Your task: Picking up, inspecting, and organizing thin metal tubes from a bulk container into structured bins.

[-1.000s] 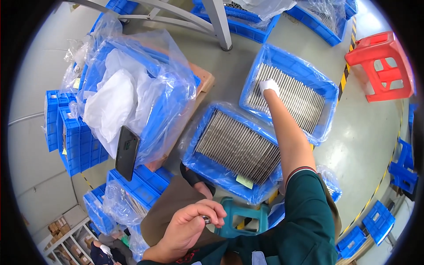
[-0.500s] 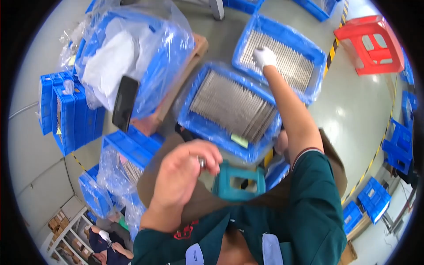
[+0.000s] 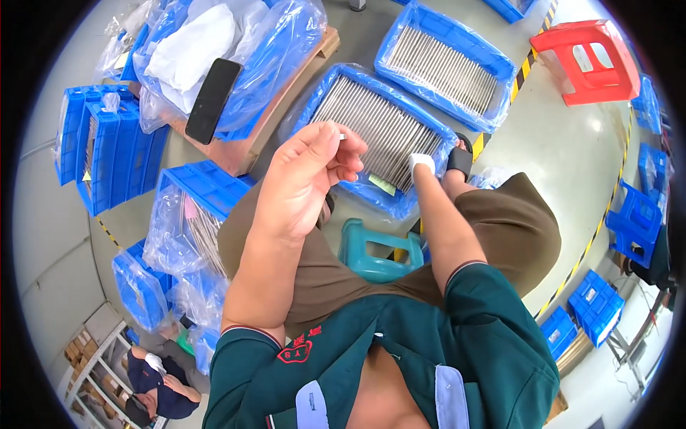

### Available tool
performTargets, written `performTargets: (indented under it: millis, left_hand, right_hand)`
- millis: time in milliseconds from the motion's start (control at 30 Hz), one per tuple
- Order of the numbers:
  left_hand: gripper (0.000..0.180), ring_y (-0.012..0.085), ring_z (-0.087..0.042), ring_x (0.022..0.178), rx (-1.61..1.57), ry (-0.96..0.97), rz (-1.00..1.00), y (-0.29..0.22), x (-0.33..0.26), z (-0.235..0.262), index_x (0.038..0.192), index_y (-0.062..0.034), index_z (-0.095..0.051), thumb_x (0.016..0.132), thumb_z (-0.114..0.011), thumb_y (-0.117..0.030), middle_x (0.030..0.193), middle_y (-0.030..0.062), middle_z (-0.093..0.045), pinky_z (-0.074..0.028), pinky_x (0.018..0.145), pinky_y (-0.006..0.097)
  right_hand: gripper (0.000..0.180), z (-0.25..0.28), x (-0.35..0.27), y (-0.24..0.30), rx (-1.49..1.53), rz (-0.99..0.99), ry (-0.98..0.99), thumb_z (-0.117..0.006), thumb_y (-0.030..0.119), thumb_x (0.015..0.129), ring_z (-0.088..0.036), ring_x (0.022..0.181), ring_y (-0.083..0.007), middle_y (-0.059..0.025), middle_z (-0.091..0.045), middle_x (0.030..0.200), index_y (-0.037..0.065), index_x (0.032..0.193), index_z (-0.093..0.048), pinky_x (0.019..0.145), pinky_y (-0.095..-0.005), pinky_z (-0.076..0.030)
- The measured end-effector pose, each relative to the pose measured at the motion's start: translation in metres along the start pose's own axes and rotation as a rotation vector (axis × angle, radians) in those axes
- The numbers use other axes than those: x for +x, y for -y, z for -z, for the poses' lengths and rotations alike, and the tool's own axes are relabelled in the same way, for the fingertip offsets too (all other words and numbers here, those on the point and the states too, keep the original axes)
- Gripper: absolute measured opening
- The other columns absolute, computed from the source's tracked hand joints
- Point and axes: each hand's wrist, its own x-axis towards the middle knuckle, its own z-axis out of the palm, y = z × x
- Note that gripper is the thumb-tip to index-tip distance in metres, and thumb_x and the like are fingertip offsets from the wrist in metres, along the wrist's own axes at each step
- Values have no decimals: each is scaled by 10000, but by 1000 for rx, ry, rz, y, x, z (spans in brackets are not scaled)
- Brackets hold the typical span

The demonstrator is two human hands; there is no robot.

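Observation:
My bare left hand [image 3: 304, 171] is raised over the near-left side of the near blue tray. Its thumb and fingers are closed on a small shiny metal piece [image 3: 341, 136], of which only a bit shows. At the right end of that tray is my right hand [image 3: 421, 163] in a white glove; its fingers are mostly hidden, so their grip is unclear. Many thin metal rods [image 3: 379, 121] lie side by side in the near tray [image 3: 325, 89], which is lined with clear plastic. The far blue tray [image 3: 443, 18] holds similar metal rods [image 3: 446, 68].
A green stool [image 3: 379, 268] stands between my knees. To the left, a black phone [image 3: 214, 100] appears in front of a plastic-lined bin on a wooden pallet [image 3: 246, 146]. Stacked blue crates [image 3: 121, 164] stand farther left; a red stool [image 3: 589, 61] is at the far right. Another person [image 3: 161, 390] sits lower left.
My right hand has come back from the far tray to the right end of the near tray. My left hand has moved up and forward, fingers still closed.

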Motion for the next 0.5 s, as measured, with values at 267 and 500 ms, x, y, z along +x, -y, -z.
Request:
performTargets:
  millis: [267, 500]
  left_hand:
    - [272, 132, -562, 774, 11, -62, -21, -11, -9, 11, 948, -17, -598, 930, -516, -275, 916, 80, -618, -451, 726, 271]
    - [278, 142, -553, 796, 17, -36, -1, -12, -2, 8, 942, -22, -585, 932, -510, -289, 943, 94, -607, -437, 743, 270]
  right_hand:
    - [369, -2, -69, 80, 621, -411, -272, -612, 238, 695, -605, 996, -353, -240, -624, 1026, -21, 958, -633, 850, -392, -494]
    - [364, 8, -52, 92, 620, -501, -267, -647, 204, 660, -619, 981, -329, -222, -633, 1028, -4, 959, -647, 831, -378, -511]
